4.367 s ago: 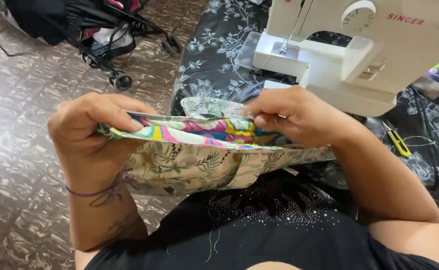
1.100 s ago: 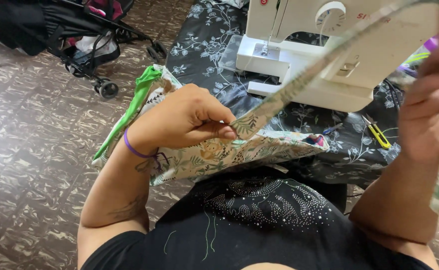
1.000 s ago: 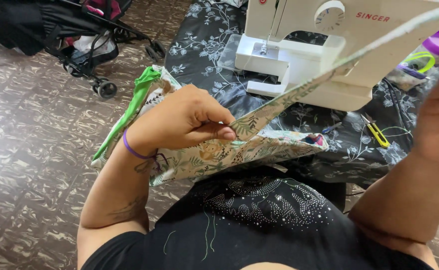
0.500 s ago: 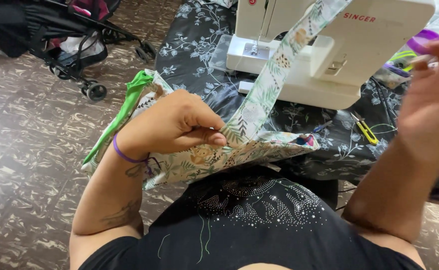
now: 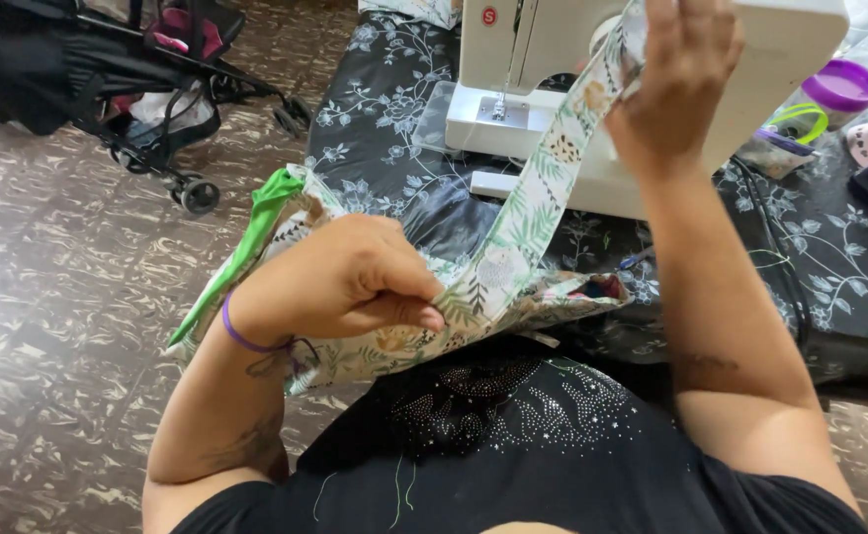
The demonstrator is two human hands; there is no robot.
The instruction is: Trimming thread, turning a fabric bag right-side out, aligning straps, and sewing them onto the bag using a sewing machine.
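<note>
A leaf-patterned fabric bag [image 5: 394, 341] with a green lining lies across my lap. My left hand [image 5: 340, 282] pinches the bag's top edge where a long matching strap [image 5: 538, 198] joins it. My right hand [image 5: 676, 74] is raised in front of the white sewing machine [image 5: 563, 89] and grips the strap's far end, pulling it taut and upward. The strap runs diagonally between my two hands.
The sewing machine stands on a table with a black floral cloth [image 5: 385, 148]. A purple round lid [image 5: 842, 87], a green-rimmed object [image 5: 795, 124] and cables lie at the right. A stroller [image 5: 147, 89] stands on the patterned floor [image 5: 58, 297] at upper left.
My right hand has swung from the far right to the middle, lifting the strap steeper in front of the machine. My left hand keeps its pinch on the bag.
</note>
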